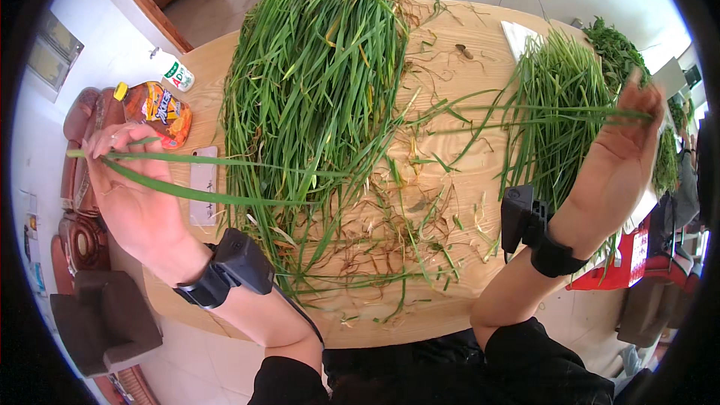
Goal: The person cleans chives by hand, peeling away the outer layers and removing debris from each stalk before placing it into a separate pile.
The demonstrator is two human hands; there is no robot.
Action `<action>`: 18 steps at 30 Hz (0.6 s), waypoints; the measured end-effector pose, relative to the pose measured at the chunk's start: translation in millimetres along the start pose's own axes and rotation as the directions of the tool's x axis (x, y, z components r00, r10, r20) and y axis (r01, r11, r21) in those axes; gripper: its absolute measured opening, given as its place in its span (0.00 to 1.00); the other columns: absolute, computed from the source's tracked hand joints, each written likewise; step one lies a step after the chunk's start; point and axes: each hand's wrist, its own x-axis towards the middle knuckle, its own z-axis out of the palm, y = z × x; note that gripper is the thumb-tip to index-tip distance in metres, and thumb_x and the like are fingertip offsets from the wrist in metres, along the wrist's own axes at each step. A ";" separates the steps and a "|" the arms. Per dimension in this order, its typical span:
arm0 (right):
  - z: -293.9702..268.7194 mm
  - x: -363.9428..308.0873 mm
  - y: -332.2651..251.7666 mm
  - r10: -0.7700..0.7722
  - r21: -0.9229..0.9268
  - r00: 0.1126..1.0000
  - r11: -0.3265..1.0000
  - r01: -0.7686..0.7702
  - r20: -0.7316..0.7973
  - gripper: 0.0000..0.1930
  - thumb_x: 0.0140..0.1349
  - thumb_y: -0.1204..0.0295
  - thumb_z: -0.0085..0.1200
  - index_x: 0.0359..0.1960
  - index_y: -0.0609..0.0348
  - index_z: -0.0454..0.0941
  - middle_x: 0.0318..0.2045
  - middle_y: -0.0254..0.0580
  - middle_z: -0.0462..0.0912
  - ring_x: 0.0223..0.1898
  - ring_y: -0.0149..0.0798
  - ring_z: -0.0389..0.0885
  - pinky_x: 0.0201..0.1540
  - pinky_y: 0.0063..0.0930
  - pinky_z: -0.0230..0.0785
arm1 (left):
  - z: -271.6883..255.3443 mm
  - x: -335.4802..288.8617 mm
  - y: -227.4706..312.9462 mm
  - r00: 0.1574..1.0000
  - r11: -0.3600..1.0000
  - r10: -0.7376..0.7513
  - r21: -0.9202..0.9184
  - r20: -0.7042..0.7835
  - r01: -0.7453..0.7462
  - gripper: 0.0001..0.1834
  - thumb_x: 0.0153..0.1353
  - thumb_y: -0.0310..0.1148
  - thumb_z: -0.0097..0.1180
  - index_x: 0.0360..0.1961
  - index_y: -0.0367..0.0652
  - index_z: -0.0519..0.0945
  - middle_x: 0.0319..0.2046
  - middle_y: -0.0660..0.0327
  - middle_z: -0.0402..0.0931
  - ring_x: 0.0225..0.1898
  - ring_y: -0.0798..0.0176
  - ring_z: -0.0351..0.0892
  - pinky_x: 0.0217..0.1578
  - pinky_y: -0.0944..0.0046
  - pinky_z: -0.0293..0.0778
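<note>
My left hand (135, 187), at the left over the table's edge, pinches a garlic chive (187, 191) near its pale base; the long green leaves stretch right across the big heap. At the right, my right hand (634, 124) is partly smeared by motion, its fingers closed around the ends of long garlic chive leaves (555, 114). These run left above a smaller, neater pile of garlic chives (559, 75). Between my arms lies the large heap of garlic chives (315, 90), roots and dry bits along its right side. Black devices are strapped to both wrists.
Brown trimmings (390, 232) litter the middle of the wooden table (457, 292). An orange drink bottle (161, 114), a white bottle (174, 71) and a pale flat card (202, 187) are at the left. Darker leafy greens (611, 41) lie far right, with a red crate (622, 262) below the table.
</note>
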 end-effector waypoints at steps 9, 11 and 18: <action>46.2 -72.0 1.9 0.124 -0.358 0.812 0.927 0.110 0.570 0.16 0.53 0.76 0.50 0.45 0.63 0.72 0.37 0.44 0.75 0.35 0.33 0.73 0.36 0.23 0.66 | 71.3 -19.0 -121.2 0.968 0.495 -0.130 0.860 0.213 -0.123 0.37 0.62 0.56 0.26 0.50 0.27 0.66 0.49 0.46 0.68 0.50 0.54 0.68 0.50 0.59 0.61; 63.7 -88.6 14.9 0.132 -0.292 0.699 0.950 0.114 0.702 0.14 0.47 0.80 0.55 0.39 0.61 0.77 0.32 0.43 0.75 0.34 0.36 0.73 0.38 0.26 0.65 | 77.0 -35.2 -135.3 0.967 0.619 -0.224 0.784 0.118 0.048 0.39 0.61 0.57 0.25 0.51 0.25 0.63 0.51 0.44 0.65 0.52 0.51 0.66 0.53 0.59 0.59; 73.3 -98.2 2.5 0.312 -0.202 0.807 0.949 -0.241 0.501 0.28 0.50 0.78 0.56 0.54 0.61 0.60 0.27 0.43 0.77 0.31 0.35 0.77 0.41 0.26 0.68 | 82.6 -46.5 -132.6 0.982 0.734 -0.166 0.676 0.087 0.064 0.33 0.63 0.54 0.27 0.46 0.29 0.65 0.44 0.43 0.69 0.48 0.48 0.69 0.52 0.49 0.62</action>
